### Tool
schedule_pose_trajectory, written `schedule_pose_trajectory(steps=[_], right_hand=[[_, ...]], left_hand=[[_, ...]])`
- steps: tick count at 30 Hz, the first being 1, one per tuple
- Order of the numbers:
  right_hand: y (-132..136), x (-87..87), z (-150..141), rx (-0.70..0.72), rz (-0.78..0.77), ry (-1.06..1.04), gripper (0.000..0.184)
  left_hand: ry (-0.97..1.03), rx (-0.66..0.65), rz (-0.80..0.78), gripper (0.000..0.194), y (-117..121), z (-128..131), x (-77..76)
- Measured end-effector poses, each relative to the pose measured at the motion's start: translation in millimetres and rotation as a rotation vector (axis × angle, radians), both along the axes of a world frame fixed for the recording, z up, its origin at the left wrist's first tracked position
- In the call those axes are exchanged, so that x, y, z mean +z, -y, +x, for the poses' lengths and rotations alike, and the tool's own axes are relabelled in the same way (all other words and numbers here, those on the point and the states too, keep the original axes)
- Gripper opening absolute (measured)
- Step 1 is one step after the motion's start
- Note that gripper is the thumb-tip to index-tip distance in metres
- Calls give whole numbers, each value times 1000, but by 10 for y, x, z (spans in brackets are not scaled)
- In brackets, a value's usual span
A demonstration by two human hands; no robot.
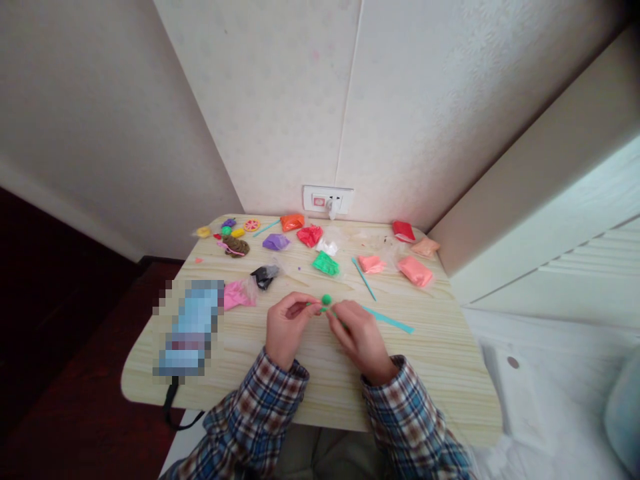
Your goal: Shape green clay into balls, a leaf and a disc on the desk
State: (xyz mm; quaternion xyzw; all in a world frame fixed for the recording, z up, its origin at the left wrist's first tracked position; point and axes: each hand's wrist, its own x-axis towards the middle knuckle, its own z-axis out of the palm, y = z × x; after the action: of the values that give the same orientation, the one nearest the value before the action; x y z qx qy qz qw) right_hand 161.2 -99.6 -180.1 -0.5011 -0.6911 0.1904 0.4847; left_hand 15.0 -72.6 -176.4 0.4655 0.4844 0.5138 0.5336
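Observation:
Close together over the middle of the table, both my hands are pinched around a small bit of green modelling clay (324,309). My left hand (290,330) grips it between thumb and fingertips. My right hand (363,339) is closed too, its fingertips at the other side of the clay and partly hiding it. Right beside the fingertips is a round green clay ball (327,299); whether it touches the fingers I cannot tell. A flat light-blue modelling tool (393,321) lies beyond my right hand. Farther back is an opened packet of green clay (326,263).
Clay packets in purple (276,242), red (310,235), black (265,276), pink (239,294) and coral (415,271) lie about. A thin blue stick (364,279) lies right of centre. Small clay shapes (236,246) sit back left. A blurred phone-like object (193,327) with a cable is at left.

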Motion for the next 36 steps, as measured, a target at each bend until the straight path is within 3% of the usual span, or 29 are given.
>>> schedule_pose_trajectory(steps=[4, 6, 10, 15, 20, 24, 31, 36], right_hand=[[-14, 30, 201, -402, 131, -365, 38], [-19, 25, 239, -493, 159, -479, 37], [-18, -21, 188, -399, -25, -491, 31], [-33, -109, 177, -312, -219, -218, 27], [-37, -139, 88, -207, -238, 8, 19], [-32, -163, 40, -148, -230, 120, 26], [-23, -261, 106, -82, -179, 121, 39], [44, -179, 110, -51, -139, 117, 41]], left_hand=[[38, 67, 33, 6, -21, -9, 4], [60, 81, 25, 7, -34, -9, 8], [97, 53, 12, 12, -39, -12, 7], [219, -9, -50, 23, -24, -22, 12], [214, -46, -58, 35, -28, -3, 21], [267, -126, -94, 38, -32, 4, 42], [89, -265, -25, 36, -50, 0, 166], [19, -290, -53, 41, -106, 19, 200]])
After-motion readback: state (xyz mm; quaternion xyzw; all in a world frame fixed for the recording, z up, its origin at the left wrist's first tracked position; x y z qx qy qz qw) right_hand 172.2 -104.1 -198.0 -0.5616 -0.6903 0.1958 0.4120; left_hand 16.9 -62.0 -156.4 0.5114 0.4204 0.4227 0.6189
